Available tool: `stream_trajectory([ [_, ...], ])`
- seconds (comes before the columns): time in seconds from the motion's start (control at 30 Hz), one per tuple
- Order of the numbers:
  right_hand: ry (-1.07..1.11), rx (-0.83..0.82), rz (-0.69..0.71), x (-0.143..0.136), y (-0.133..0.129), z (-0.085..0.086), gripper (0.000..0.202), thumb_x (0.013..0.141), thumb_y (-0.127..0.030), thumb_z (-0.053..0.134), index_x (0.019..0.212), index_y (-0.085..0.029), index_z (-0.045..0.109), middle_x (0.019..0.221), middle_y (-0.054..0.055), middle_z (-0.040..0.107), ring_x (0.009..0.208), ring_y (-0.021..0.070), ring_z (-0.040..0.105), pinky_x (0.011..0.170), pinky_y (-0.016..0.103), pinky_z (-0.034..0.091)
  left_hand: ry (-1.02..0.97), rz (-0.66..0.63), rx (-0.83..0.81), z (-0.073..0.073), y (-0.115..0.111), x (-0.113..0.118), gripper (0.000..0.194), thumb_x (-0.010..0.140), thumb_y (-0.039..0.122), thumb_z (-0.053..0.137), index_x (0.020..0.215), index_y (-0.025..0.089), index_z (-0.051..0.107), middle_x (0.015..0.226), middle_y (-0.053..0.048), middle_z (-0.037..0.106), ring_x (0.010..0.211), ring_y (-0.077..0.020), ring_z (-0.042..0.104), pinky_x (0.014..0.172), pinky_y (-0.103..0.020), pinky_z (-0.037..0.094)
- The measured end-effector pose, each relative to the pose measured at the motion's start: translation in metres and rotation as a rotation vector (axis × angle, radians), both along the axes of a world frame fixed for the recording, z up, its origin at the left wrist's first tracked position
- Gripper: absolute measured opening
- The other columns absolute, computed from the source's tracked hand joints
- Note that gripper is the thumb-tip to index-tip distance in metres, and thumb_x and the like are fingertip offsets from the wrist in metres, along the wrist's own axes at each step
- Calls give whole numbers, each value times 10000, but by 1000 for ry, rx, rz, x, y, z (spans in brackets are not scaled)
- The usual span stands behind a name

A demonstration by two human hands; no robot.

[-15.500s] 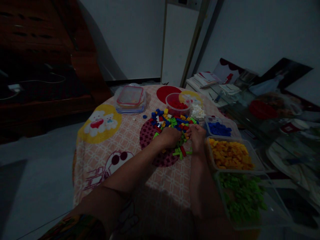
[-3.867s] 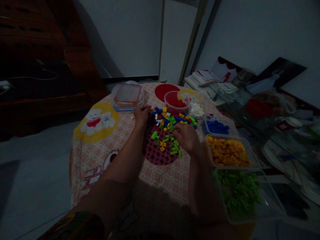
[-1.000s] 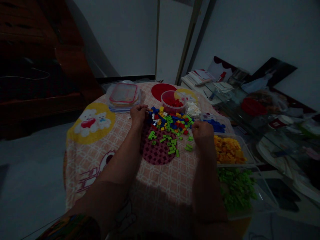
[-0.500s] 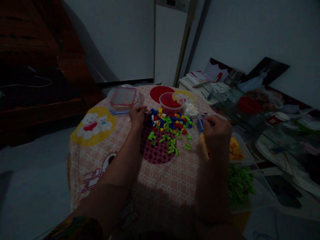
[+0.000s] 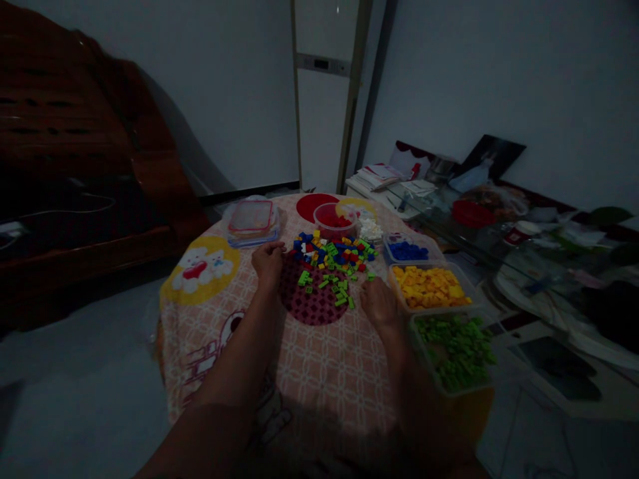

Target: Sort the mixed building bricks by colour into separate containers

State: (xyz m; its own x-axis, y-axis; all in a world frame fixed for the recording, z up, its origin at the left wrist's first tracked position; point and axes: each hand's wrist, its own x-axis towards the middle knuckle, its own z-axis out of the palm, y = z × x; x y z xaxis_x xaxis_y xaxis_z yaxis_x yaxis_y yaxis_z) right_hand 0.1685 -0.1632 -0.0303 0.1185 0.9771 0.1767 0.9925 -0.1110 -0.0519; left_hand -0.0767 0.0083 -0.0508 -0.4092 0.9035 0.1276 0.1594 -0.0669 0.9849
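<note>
Mixed toy building bricks (image 5: 332,253) lie in a pile on the round table, with loose green bricks (image 5: 341,291) scattered nearer me. At the pile's left edge is my left hand (image 5: 267,261), thumb and fingers pinched together; anything between them is too small and dark to name. My right hand (image 5: 380,301) rests low on the cloth right of the green bricks, its fingers curled and closed. A single green brick (image 5: 371,276) shows just beyond its knuckles. What the right fingertips hold, if anything, is hidden.
On the right stand tubs of blue bricks (image 5: 408,251), yellow bricks (image 5: 429,287) and green bricks (image 5: 456,349). Behind the pile are a round tub (image 5: 336,229) with red bricks and a heap of white bricks (image 5: 368,229). Lidded boxes (image 5: 253,223) sit back left.
My right hand has moved from above the blue and yellow tubs, left and down to the table beside the green bricks. My left hand stays by the pile. The view has tilted up.
</note>
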Motion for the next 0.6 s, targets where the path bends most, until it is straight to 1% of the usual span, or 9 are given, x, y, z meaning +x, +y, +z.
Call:
stream_trajectory([
  [0.07, -22, -10, -48, -5, -4, -8, 264, 1003, -195, 467, 1075, -165, 720, 1080, 145, 679, 983, 228, 628, 818, 317, 456, 21, 19, 4, -6, -7, -7, 284, 701, 182, 568, 890, 152, 779, 889, -58, 777, 808, -185, 714, 775, -287, 561],
  [0.2, -17, -10, -93, -11, -5, -13, 272, 1010, -196, 450, 1076, -176, 713, 1141, 146, 654, 997, 233, 619, 809, 322, 463, 57, 51, -18, -14, -30, -16, 307, 717, 182, 560, 933, 157, 776, 903, -61, 777, 845, -207, 719, 810, -313, 560],
  [0.3, 13, 32, -104, -11, -7, -16, 286, 1019, -185, 419, 1073, -168, 699, 1150, 151, 651, 1018, 234, 608, 836, 319, 459, 145, 57, -14, -18, -50, -19, 310, 729, 182, 550, 945, 171, 770, 940, -60, 776, 901, -218, 714, 862, -327, 550],
  [0.37, 29, 59, -116, -10, -11, -18, 294, 1011, -160, 405, 1092, -162, 687, 1155, 149, 653, 1023, 232, 606, 841, 314, 456, 235, 35, -11, -22, -61, -20, 292, 740, 198, 555, 939, 183, 768, 938, -61, 771, 918, -228, 706, 886, -339, 541],
  [0.5, 46, 41, -117, -9, -18, -17, 297, 982, -124, 420, 1109, -169, 685, 1179, 137, 657, 1055, 224, 605, 857, 299, 444, 416, -32, 12, -28, -68, -23, 289, 753, 202, 533, 924, 188, 765, 961, -79, 762, 966, -252, 692, 939, -370, 516],
  [0.6, 68, 23, -141, -10, -19, -13, 294, 989, -143, 425, 1119, -173, 687, 1201, 130, 663, 1058, 217, 613, 849, 288, 429, 470, -62, 51, -30, -70, -25, 305, 749, 192, 514, 926, 191, 762, 996, -84, 758, 1008, -258, 681, 962, -374, 502],
])
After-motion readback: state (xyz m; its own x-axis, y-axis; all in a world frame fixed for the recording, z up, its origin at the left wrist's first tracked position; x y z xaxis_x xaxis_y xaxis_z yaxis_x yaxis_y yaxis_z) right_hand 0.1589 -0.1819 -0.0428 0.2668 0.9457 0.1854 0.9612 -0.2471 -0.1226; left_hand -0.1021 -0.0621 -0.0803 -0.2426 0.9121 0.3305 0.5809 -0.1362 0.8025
